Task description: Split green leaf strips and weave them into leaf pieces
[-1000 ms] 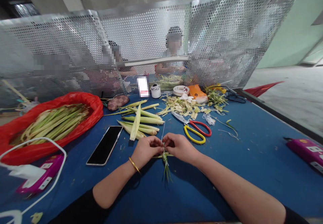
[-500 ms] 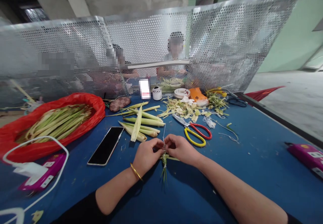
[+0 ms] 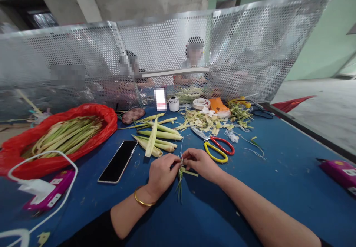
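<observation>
Low over the blue table (image 3: 272, 187), my left hand (image 3: 161, 173) and my right hand (image 3: 200, 162) meet, both pinched on a small bundle of green leaf strips (image 3: 180, 182). The strips' loose ends trail toward me. A thin white thread (image 3: 181, 147) rises from the pinch point. A gold bangle circles my left wrist. Several pale green leaf pieces (image 3: 155, 135) lie just beyond my left hand. Red-and-yellow scissors (image 3: 215, 147) rest just beyond my right hand.
A black phone (image 3: 118, 161) lies left of my hands. A red bag of leaves (image 3: 59, 135) sits far left, with a pink power strip (image 3: 47, 193) and white cable before it. Leaf scraps (image 3: 203, 119), tape rolls and a perforated metal screen (image 3: 250, 46) stand behind; people sit beyond it.
My hands stay pinched together on the bundle. The strips' ends have swung slightly and my left wrist has turned a little. The view has shifted slightly.
</observation>
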`<state>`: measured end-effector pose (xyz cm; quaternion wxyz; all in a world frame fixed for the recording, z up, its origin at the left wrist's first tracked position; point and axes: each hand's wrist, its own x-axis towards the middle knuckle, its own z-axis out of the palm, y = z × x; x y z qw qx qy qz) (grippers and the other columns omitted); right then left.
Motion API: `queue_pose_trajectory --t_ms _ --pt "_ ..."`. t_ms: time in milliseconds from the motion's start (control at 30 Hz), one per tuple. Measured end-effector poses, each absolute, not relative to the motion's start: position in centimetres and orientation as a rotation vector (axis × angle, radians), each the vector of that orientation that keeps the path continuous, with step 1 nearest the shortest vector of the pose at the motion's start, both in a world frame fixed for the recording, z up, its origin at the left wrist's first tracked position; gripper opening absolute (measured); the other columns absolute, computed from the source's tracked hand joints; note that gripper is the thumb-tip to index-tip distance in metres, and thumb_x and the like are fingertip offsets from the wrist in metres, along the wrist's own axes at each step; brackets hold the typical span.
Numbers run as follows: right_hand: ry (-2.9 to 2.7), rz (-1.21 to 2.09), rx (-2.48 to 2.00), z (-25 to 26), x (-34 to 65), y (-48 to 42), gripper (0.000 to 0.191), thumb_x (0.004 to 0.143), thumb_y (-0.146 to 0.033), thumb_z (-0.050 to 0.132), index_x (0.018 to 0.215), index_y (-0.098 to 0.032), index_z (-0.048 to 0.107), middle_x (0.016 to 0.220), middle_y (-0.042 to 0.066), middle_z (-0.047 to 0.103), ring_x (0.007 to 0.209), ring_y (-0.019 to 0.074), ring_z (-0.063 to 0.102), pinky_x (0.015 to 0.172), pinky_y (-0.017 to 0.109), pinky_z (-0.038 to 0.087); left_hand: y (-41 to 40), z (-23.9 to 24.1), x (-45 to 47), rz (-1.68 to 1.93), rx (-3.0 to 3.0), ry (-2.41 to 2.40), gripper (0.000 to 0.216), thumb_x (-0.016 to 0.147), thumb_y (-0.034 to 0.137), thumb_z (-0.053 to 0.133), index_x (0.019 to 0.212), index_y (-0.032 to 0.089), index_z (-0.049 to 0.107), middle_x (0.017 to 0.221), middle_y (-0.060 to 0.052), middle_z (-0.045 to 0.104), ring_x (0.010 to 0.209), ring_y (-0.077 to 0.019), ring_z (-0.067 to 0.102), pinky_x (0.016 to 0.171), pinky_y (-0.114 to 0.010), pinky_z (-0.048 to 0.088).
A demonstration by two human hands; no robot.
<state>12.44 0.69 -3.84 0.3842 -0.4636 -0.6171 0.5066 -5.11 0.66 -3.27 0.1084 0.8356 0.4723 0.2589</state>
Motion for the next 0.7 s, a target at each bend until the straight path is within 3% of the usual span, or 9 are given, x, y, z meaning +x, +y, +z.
queue_pose_trajectory --t_ms 400,567,700 --pt "-1.543 1.209 -1.237 -4.68 12.24 0.86 0.004 0.064 -0.017 0.064 0.069 -0.017 0.065 0.067 -0.002 0.057 0.058 0.0123 0.059 0.058 0.024 0.047 0.90 -3.46 -5.16 0.894 2.353 1.343 0.007 0.081 0.018 0.061 0.075 0.021 0.064 0.077 0.000 0.067 0.077 -0.0156 0.061 0.071 -0.025 0.042" --pt "-1.549 1.194 -1.270 -4.44 12.26 0.79 0.005 0.066 -0.015 0.059 0.065 -0.017 0.063 0.071 -0.002 0.058 0.055 0.0107 0.058 0.056 0.023 0.046 0.94 -3.36 -5.12 0.911 2.262 1.363 0.007 0.080 0.019 0.063 0.074 0.020 0.064 0.075 0.001 0.067 0.074 -0.0146 0.061 0.069 -0.025 0.041" --pt "-1.549 1.244 -1.277 -3.80 12.63 0.86 0.005 0.066 -0.016 0.056 0.068 -0.018 0.060 0.062 -0.004 0.057 0.054 0.0113 0.059 0.054 0.022 0.042 0.88 -3.31 -5.14 0.888 2.236 1.378 0.006 0.080 0.021 0.064 0.073 0.021 0.065 0.075 0.001 0.067 0.075 -0.0149 0.061 0.070 -0.025 0.041"
